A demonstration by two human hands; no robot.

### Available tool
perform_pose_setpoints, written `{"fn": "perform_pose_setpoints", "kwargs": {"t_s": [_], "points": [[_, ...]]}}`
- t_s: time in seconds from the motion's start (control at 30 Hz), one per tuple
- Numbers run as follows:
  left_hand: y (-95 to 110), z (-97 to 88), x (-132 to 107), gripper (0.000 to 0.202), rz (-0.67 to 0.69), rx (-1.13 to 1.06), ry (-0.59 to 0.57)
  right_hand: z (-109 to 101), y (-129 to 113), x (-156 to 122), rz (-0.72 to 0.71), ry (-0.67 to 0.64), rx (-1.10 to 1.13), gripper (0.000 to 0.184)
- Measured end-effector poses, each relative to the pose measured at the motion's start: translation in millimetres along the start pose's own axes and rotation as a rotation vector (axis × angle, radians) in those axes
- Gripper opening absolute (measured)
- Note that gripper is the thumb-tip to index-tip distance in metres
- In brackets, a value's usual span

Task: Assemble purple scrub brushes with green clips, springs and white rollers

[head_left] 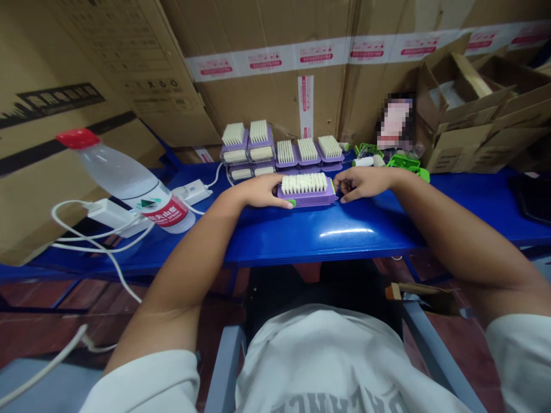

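A purple brush (306,198) with rows of white bristles on top and green parts at its ends lies on the blue table, bristles up. My left hand (263,191) grips its left end, the thumb along the near side by a green tab. At its right end is my right hand (360,182), with fingers curled inward close to the green edge. Whether those fingertips touch the brush or pinch a small part cannot be made out. Right behind stand several similar purple brushes (307,150), some stacked at the left.
A water bottle (124,178) with a red cap leans at the left, beside white adapters (112,217) and cables. Green plastic parts (404,163) and white rollers lie behind my right hand. Cardboard boxes (460,143) stand at the right; large cartons wall off the back.
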State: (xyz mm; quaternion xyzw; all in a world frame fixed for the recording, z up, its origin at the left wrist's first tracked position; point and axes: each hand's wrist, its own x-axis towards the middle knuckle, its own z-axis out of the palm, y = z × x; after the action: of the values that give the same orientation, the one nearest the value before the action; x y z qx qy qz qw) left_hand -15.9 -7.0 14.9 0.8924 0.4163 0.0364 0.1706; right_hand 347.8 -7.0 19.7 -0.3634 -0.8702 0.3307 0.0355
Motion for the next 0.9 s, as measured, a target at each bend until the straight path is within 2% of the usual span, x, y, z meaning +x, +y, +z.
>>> {"fn": "perform_pose_setpoints", "kwargs": {"t_s": [0.9], "points": [[-1.9, 0.9, 0.9, 0.097, -0.001, 0.012, -0.005, 0.2, 2.2, 1.6, 0.004, -0.001, 0.001, 0.043]]}}
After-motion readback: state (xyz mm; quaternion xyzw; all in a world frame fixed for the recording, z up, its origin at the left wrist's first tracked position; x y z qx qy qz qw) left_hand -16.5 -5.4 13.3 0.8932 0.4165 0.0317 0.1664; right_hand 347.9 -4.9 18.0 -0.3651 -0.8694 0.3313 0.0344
